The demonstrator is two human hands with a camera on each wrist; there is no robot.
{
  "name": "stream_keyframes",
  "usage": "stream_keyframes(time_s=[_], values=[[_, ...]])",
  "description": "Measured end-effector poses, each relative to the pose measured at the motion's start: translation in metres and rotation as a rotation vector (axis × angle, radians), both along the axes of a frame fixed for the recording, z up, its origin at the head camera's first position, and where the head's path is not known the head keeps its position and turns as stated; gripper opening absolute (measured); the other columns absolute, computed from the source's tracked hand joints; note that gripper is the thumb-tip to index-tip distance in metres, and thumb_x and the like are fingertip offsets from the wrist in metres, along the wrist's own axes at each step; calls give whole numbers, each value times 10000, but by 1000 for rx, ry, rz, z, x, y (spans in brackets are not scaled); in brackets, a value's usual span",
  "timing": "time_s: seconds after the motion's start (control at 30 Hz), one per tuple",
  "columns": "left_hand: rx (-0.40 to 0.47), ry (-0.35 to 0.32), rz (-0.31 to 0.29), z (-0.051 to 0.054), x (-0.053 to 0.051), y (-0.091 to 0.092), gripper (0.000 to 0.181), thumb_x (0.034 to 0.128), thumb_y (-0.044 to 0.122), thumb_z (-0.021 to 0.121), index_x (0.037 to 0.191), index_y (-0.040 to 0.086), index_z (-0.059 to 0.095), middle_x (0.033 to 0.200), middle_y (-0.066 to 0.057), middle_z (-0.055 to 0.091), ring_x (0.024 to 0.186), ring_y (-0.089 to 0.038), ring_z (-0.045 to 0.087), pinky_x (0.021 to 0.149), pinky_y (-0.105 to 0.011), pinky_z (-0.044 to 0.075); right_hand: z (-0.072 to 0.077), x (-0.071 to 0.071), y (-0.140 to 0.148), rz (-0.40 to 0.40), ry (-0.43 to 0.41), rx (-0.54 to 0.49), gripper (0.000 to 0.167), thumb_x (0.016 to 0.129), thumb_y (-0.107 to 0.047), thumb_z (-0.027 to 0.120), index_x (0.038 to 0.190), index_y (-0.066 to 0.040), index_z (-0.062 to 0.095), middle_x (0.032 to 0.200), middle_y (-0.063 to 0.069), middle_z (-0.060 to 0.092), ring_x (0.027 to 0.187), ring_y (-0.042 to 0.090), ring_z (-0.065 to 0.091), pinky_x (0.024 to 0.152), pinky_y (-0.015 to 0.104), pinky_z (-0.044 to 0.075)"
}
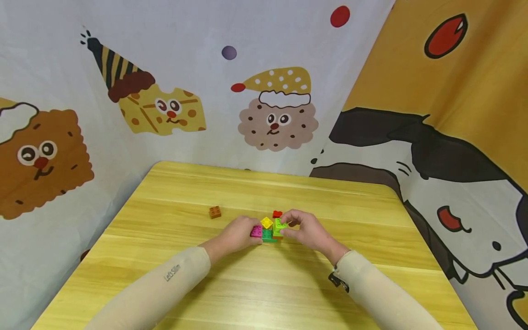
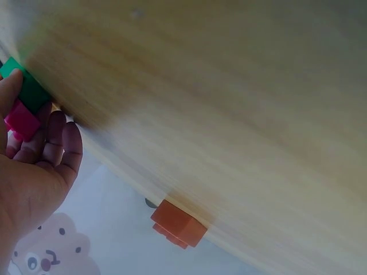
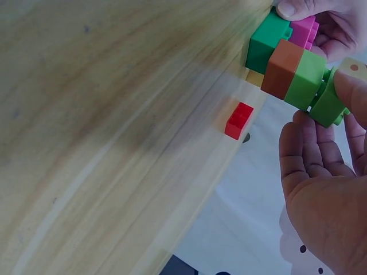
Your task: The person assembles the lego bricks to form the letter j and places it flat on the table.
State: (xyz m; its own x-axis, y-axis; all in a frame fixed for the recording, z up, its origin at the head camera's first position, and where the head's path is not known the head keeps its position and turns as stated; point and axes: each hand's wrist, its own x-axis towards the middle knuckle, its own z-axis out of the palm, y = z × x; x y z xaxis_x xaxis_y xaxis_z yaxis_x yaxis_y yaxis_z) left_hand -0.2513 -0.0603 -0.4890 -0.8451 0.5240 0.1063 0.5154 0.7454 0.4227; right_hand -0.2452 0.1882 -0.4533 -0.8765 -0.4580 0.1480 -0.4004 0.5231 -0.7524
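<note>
1. Your counter (image 1: pixel 247 284) is a pale yellow, wood-grained top with rounded far corners; a soft sheen lies on the near side of the dark green plastic brick (image 1: pixel 267 234), and shadows fall under your cream sleeves (image 1: pixel 161 284).
2. That dark green brick is between your two hands, its studs showing.
3. Your left grip (image 1: pixel 236 234) is grasping the magenta plastic brick (image 1: pixel 256 231), which touches the dark green brick on its left.
4. Your right grip (image 1: pixel 307 229) pinches the upper lime-green brick (image 3: pixel 332 100), to the right of the dark green one. Below it come the lower lime-green brick (image 3: pixel 305 80) and an orange-brown brick (image 3: pixel 281 69); studs show between the two lime-green pieces.
5. Beyond the dark green brick are a yellow brick (image 1: pixel 266 222), close, and a red brick (image 1: pixel 277 214), farther; a brown four-stud brick (image 1: pixel 215 212) lies well apart, beyond and left.
6. Past the dark green brick hangs white cloth (image 1: pixel 222 151), printed with cartoon food faces.
7. To its right, mustard cloth (image 1: pixel 486 105) falls in folds above a black-and-white cartoon animal (image 1: pixel 453 211).
</note>
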Motion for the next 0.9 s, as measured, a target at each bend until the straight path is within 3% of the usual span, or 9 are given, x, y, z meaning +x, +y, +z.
stream_keyframes(time_s=[0.6, 0.9], values=[[12, -21, 4, 1, -2, 0, 424, 806, 340, 836, 1119, 85, 706, 863, 64, 636, 804, -104, 563, 743, -284, 499, 1, -1, 1, 9, 13, 18, 259, 848, -180, 806, 1064, -225, 670, 1059, -121, 661, 974, 141, 621, 881, 433, 527], [15, -41, 5, 3, 0, -1, 428, 812, 328, 832, 1145, 93, 705, 850, 77, 630, 802, -105, 561, 734, -278, 491, 3, -1, 2, 92, 128, 117, 430, 868, -163, 785, 1249, -330, 676, 1197, -130, 647, 998, 100, 601, 872, 413, 532]])
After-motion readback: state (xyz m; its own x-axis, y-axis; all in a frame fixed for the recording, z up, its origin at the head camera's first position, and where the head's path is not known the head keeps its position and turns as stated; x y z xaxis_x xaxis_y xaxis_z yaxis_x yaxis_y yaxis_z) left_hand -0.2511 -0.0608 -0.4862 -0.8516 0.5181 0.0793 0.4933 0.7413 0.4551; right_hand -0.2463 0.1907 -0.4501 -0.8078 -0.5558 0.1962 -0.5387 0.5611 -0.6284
